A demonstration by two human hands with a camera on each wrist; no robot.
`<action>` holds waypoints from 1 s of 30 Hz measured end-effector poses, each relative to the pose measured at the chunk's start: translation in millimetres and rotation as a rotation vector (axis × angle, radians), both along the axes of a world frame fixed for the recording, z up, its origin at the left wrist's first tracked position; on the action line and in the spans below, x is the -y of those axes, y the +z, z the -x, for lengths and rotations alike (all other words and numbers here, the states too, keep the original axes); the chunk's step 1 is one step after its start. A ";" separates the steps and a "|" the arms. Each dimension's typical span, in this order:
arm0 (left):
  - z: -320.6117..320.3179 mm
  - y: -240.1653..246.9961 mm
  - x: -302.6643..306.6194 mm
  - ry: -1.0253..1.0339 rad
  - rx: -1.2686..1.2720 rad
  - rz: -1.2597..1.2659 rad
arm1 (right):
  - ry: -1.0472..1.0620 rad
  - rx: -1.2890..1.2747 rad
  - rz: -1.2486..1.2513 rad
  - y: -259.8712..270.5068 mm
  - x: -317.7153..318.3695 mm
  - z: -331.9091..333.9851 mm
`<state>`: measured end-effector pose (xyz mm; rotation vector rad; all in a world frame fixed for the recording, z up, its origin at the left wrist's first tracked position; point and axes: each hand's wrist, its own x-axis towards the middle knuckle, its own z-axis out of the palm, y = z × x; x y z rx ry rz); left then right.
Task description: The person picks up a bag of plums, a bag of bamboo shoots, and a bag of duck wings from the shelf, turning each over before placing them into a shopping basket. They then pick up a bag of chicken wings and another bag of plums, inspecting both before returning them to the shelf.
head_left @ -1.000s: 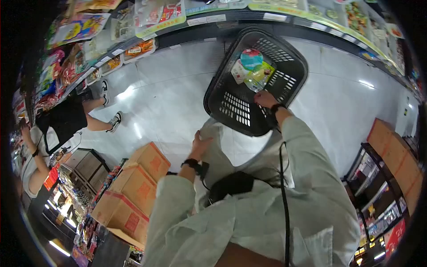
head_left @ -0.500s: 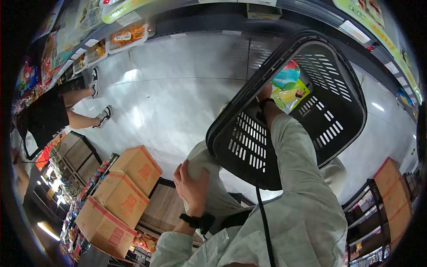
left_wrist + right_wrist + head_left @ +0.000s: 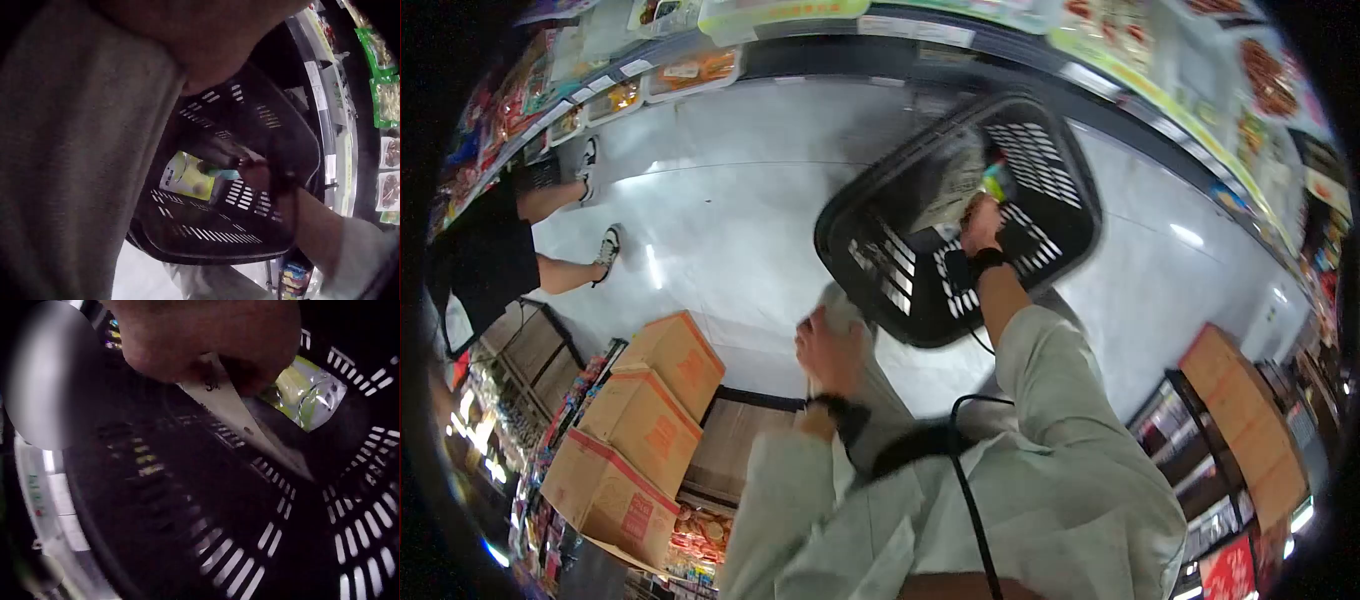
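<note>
In the head view my right hand (image 3: pixel 982 225) is inside a black plastic shopping basket (image 3: pixel 870 290) with slotted walls, its fingers pinching a pale, flat packet (image 3: pixel 956 190). The right wrist view shows the packet's whitish, printed edge (image 3: pixel 219 403) angling down from the curled fingers. A yellow-green clear-fronted pack (image 3: pixel 187 177) lies on the basket floor in the left wrist view, beside a small teal item (image 3: pixel 224 174). My left hand (image 3: pixel 835 350), blurred, rests at my left knee with loose fingers and holds nothing.
A store shelf (image 3: pixel 1000 60) with packaged foods curves along the front. Stacked cardboard boxes (image 3: pixel 640 430) stand at the left, and another carton (image 3: pixel 1240 410) at the right. Another person's legs (image 3: pixel 565 235) show on the floor (image 3: pixel 730 240) at the left.
My right hand has reached into the basket and now grips the pale packet, raised from among the other packs. The basket swung close to me, then back forward and left. My left hand stays by the knee.
</note>
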<state>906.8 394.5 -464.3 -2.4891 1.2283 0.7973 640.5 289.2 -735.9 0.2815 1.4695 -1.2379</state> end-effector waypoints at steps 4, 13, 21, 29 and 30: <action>-9.1 4.2 -5.7 0.173 -0.259 -0.307 | 0.429 -0.066 0.126 267.4 -44.5 50.8; 64.5 272.2 69.8 -0.420 -1.216 0.484 | 0.816 -0.460 0.255 680.1 -115.1 70.9; 104.7 424.9 -48.4 -1.196 -1.395 0.670 | 0.297 -0.441 0.636 800.7 -239.6 47.5; 145.2 478.9 -162.8 -0.423 -1.656 0.571 | 0.255 -0.952 0.773 820.5 -371.9 67.9; 146.2 483.6 -172.5 -0.422 -1.599 0.562 | 0.318 -1.161 0.682 812.6 -385.2 75.5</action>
